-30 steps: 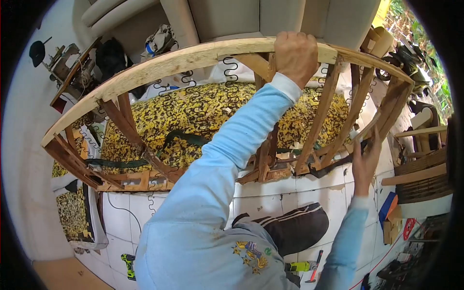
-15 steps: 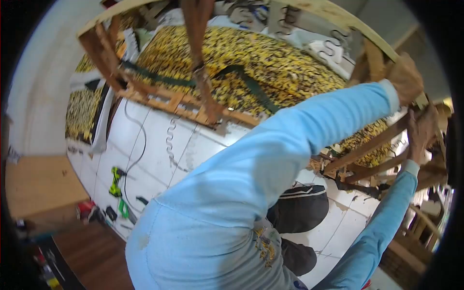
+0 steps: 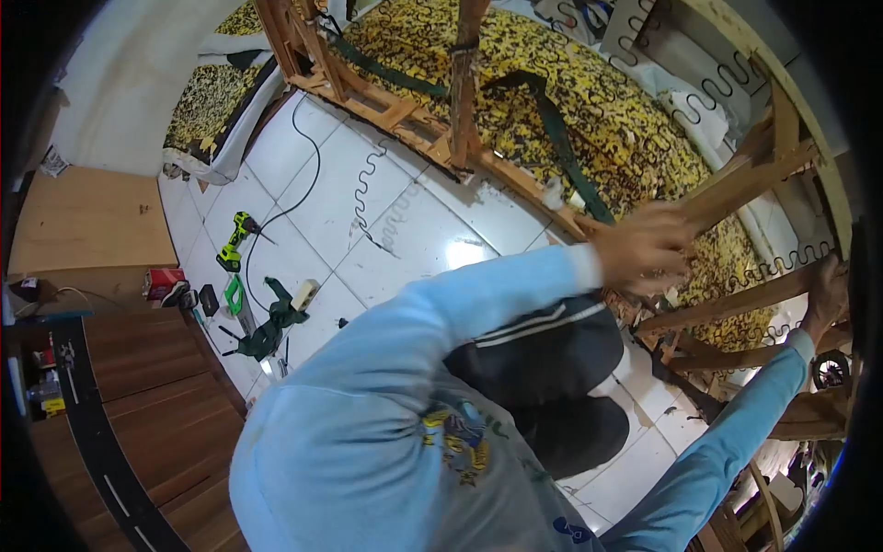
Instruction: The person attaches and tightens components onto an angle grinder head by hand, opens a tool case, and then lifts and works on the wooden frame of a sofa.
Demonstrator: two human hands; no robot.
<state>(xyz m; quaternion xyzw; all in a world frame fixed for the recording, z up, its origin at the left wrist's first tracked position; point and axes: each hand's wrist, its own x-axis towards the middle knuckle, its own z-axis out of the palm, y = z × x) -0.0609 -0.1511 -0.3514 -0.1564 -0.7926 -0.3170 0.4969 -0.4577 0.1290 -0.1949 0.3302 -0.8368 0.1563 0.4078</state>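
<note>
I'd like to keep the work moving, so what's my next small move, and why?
Perhaps reach your left hand toward the green drill: it lies on the floor tiles in plain view, the left hand, though blurred, seems to hold nothing, and your right hand is at the wooden frame, where it could probably steady it.

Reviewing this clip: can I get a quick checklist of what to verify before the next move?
1. Right hand at the wooden frame: ok, though how firmly it grips, cannot tell.
2. Left hand in contact with the frame: cannot tell, it is blurred.
3. Green drill away from both hands: ok, lying on the floor.
4. Floor free of loose items: not ok, a zigzag spring and dark green bundle lie there.
</note>
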